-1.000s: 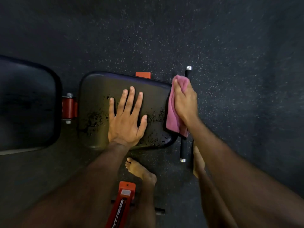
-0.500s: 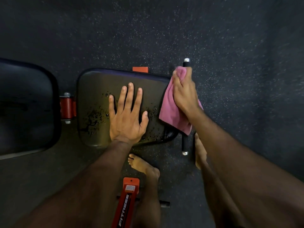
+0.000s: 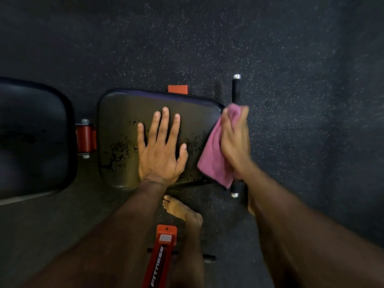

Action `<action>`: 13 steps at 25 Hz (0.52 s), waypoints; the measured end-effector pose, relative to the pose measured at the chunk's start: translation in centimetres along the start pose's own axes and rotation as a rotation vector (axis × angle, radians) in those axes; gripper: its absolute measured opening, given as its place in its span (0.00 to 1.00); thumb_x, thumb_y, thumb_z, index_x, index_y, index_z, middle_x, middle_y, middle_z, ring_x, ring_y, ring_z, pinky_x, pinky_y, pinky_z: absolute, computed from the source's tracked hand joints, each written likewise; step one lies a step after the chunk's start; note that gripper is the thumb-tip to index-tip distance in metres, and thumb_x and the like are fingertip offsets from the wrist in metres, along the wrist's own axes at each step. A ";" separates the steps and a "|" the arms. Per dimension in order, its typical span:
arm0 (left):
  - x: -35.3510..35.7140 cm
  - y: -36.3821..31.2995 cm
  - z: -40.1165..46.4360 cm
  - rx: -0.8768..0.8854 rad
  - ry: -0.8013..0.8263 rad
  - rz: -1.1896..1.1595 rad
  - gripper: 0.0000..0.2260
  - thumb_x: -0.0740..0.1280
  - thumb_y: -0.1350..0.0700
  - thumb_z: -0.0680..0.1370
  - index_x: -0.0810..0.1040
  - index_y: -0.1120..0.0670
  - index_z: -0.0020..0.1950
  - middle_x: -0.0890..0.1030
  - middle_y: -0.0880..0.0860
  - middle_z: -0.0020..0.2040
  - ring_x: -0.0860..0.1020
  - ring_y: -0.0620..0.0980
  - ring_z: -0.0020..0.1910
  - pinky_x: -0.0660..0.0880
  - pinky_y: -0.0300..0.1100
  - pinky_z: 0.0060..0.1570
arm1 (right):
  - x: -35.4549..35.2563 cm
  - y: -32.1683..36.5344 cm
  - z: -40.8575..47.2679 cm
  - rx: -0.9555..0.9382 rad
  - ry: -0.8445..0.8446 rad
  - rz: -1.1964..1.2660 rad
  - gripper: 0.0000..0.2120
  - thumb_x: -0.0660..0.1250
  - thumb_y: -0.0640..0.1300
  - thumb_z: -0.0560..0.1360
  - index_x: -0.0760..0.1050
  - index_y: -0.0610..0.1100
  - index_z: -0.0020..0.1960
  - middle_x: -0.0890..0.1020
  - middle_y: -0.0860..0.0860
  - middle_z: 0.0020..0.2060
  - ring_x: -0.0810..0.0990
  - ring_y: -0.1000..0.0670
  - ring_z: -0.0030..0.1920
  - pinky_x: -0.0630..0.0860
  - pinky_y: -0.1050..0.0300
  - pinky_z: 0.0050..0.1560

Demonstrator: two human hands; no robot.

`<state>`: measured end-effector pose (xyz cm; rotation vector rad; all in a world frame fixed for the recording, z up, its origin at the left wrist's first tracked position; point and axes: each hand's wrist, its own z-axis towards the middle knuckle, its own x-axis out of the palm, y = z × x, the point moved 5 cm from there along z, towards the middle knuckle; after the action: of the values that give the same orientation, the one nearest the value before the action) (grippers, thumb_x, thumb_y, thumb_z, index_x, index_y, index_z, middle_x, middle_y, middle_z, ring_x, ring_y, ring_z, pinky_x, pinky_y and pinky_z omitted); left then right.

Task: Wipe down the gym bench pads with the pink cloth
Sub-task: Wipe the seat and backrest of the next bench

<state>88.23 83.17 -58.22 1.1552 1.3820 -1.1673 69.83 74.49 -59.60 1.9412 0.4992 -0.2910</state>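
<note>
Gripping crumpled pink cloth (image 3: 214, 161) in right hand (image 3: 235, 140) at wet black bench pad's (image 3: 124, 113) right edge; left hand (image 3: 160, 150) flat, leftward.

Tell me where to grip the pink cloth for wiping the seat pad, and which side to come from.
Grip the pink cloth at its bunched top, where the right hand already clutches it. Come from the seat pad's right edge; the loose lower part hangs there to sweep the droplets beside the flat left hand.

Dark speckled rubber floor (image 3: 291, 59); dim light overhead.
</note>
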 end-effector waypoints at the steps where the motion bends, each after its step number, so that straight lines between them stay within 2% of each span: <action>1: 0.0 0.1 0.0 -0.004 0.005 0.000 0.33 0.55 0.43 0.81 0.54 0.52 0.85 0.54 0.56 0.85 0.53 0.56 0.84 0.48 0.65 0.80 | -0.1 0.9 2.0 -0.056 0.017 -0.026 0.12 0.54 0.55 0.86 0.62 0.45 0.55 0.77 0.48 0.47 0.79 0.50 0.44 0.78 0.47 0.44; 2: 0.1 0.2 -0.1 -0.010 0.011 -0.003 0.33 0.55 0.43 0.81 0.55 0.52 0.85 0.54 0.56 0.85 0.53 0.56 0.84 0.48 0.65 0.80 | -0.2 1.4 3.1 -0.097 0.041 -0.058 0.11 0.56 0.54 0.86 0.63 0.46 0.54 0.77 0.47 0.49 0.78 0.52 0.47 0.78 0.49 0.47; 4: -0.1 0.1 0.2 -0.025 0.030 -0.001 0.33 0.56 0.43 0.80 0.55 0.51 0.85 0.55 0.56 0.85 0.53 0.55 0.84 0.48 0.65 0.80 | -1.2 2.1 3.8 -0.139 0.114 -0.115 0.10 0.60 0.52 0.85 0.66 0.46 0.53 0.74 0.46 0.53 0.74 0.63 0.49 0.72 0.64 0.52; 6: -1.1 -0.1 0.5 -0.026 0.067 -0.037 0.33 0.57 0.43 0.81 0.56 0.51 0.85 0.54 0.54 0.86 0.52 0.54 0.84 0.49 0.64 0.81 | -3.5 3.7 3.8 -0.199 0.168 -0.175 0.08 0.67 0.48 0.81 0.70 0.45 0.56 0.73 0.48 0.55 0.72 0.65 0.49 0.66 0.75 0.52; 7: -1.5 0.5 0.3 -0.037 0.081 -0.077 0.33 0.57 0.42 0.82 0.55 0.51 0.85 0.53 0.54 0.86 0.51 0.53 0.85 0.49 0.63 0.81 | -4.5 5.3 4.3 -0.270 0.196 -0.203 0.11 0.70 0.45 0.79 0.71 0.45 0.57 0.72 0.48 0.55 0.72 0.61 0.51 0.66 0.75 0.53; 9: -2.0 2.9 -0.6 -0.150 0.089 -0.107 0.31 0.55 0.41 0.84 0.55 0.50 0.85 0.51 0.53 0.86 0.49 0.52 0.85 0.49 0.62 0.81 | -5.7 8.2 6.4 -0.412 0.287 -0.287 0.19 0.75 0.42 0.74 0.69 0.45 0.60 0.72 0.48 0.55 0.72 0.55 0.53 0.69 0.68 0.56; 11: -2.0 5.3 -2.4 -0.294 0.078 -0.062 0.31 0.53 0.40 0.84 0.54 0.49 0.85 0.51 0.53 0.86 0.48 0.52 0.85 0.50 0.65 0.80 | -4.0 9.9 8.5 -0.479 0.390 -0.365 0.23 0.78 0.48 0.71 0.66 0.46 0.56 0.73 0.49 0.50 0.72 0.51 0.48 0.71 0.57 0.49; 13: -1.2 6.4 -3.5 -0.298 0.045 -0.042 0.33 0.55 0.41 0.81 0.55 0.49 0.85 0.53 0.53 0.86 0.51 0.54 0.85 0.53 0.67 0.79 | -0.1 9.8 9.4 -0.518 0.499 -0.474 0.23 0.77 0.57 0.70 0.67 0.46 0.50 0.73 0.51 0.45 0.72 0.52 0.42 0.66 0.56 0.42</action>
<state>94.36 87.19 -57.26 0.9492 1.5607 -0.9296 74.56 62.47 -55.52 1.3575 1.2379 0.0383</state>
